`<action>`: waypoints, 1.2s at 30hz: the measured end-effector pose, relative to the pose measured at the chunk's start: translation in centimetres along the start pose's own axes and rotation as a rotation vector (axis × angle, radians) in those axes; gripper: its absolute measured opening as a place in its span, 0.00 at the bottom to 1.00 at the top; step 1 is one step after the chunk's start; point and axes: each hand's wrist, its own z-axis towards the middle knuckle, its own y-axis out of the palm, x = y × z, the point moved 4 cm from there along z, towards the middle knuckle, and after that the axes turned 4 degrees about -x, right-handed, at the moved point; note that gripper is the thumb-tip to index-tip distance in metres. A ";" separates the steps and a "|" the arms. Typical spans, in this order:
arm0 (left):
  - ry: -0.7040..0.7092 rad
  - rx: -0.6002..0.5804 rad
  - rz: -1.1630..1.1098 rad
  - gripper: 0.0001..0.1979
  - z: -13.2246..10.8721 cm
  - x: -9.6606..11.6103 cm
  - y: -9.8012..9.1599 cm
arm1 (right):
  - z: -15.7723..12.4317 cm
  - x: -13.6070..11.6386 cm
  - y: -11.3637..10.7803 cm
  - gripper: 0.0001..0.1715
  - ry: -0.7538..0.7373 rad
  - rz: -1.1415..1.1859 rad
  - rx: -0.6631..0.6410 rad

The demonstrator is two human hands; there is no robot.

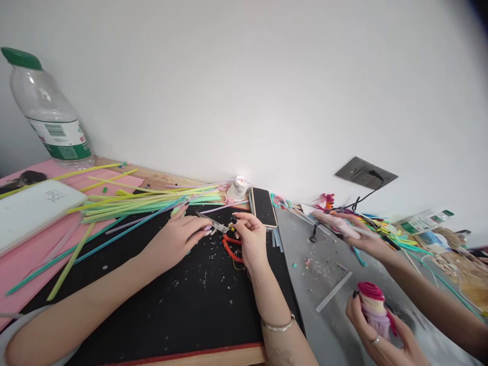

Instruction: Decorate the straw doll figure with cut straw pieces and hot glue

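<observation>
My left hand [179, 239] rests on the black mat [160, 295], its fingers pinched on the metal jaws of small pliers [214, 224]. My right hand [249, 239] is curled around the pliers' orange-red handles [231, 249], fingertips meeting the left hand's at a small dark piece I cannot make out. A bracelet [278, 325] circles my right wrist. A sheaf of green, yellow and blue pipe cleaners [152, 201] lies just beyond my left hand.
A phone [264, 206] and a small cup [238, 188] lie behind my hands. A plastic bottle [49, 117] and white tablet [30, 208] sit at left. At right, another person's hands [377, 325] hold a pink-and-cream bundle near scattered craft bits and a wall socket [365, 173].
</observation>
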 end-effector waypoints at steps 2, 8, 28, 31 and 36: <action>0.017 -0.040 0.026 0.11 0.1 0.1 0.1 | 0.0 0.0 0.0 0.12 -0.005 -0.073 -0.009; 0.025 -0.016 0.060 0.14 0.1 0.3 0.0 | -0.1 0.1 0.1 0.14 -0.015 -0.131 -0.056; -0.115 0.439 -0.009 0.10 -0.4 -0.5 -3.1 | 5.8 0.7 5.0 0.15 -0.490 -1.465 -0.486; -0.110 0.455 -0.019 0.10 -0.4 -0.5 -3.2 | 6.0 -0.3 4.6 0.14 -0.500 -1.292 -0.386; -0.073 0.425 -0.088 0.11 -0.4 -0.3 -3.3 | 5.6 -3.3 2.5 0.09 -0.401 -0.569 -0.019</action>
